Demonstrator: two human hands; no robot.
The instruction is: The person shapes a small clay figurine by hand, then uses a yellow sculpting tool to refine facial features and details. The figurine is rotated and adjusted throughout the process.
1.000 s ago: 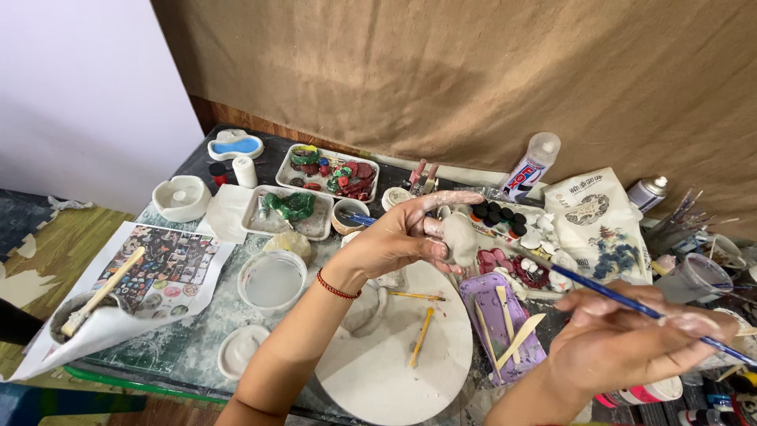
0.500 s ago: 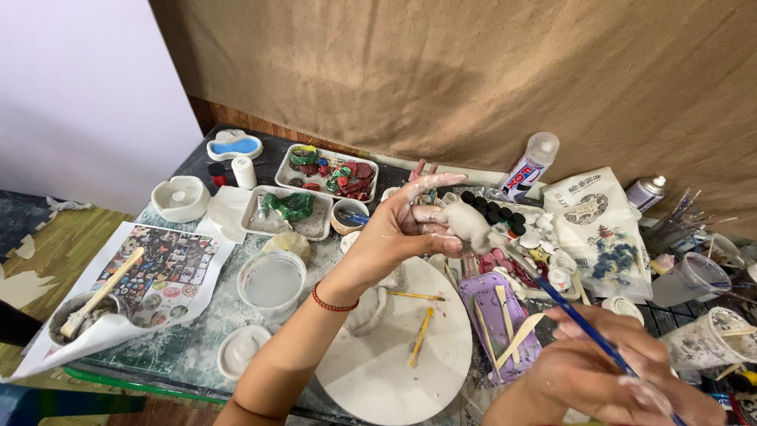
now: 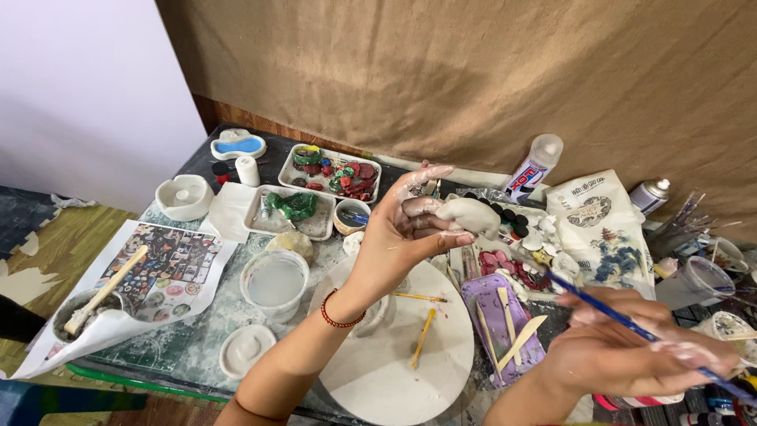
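Observation:
My left hand (image 3: 406, 229) is raised over the table, palm up, with its fingers closed around a small pale clay figure (image 3: 469, 214). A red bead bracelet (image 3: 337, 315) circles that wrist. My right hand (image 3: 631, 351) sits lower at the right and holds a thin blue paintbrush (image 3: 623, 318). The brush points up and left toward the figure, its tip a short way from it. Below both hands lies a round white board (image 3: 402, 347) with two thin wooden sticks (image 3: 422, 335) on it.
A clear cup of cloudy water (image 3: 274, 282) stands left of the board. Trays of coloured clay pieces (image 3: 331, 170), a purple tray of wooden tools (image 3: 505, 323), a glue bottle (image 3: 535, 166), a spray can (image 3: 650, 196), a printed bag (image 3: 603, 225) and brush cups crowd the table.
My left hand has turned palm up and lifted the clay figure slightly. My right hand has swung the brush from pointing down-right to pointing up-left toward the figure.

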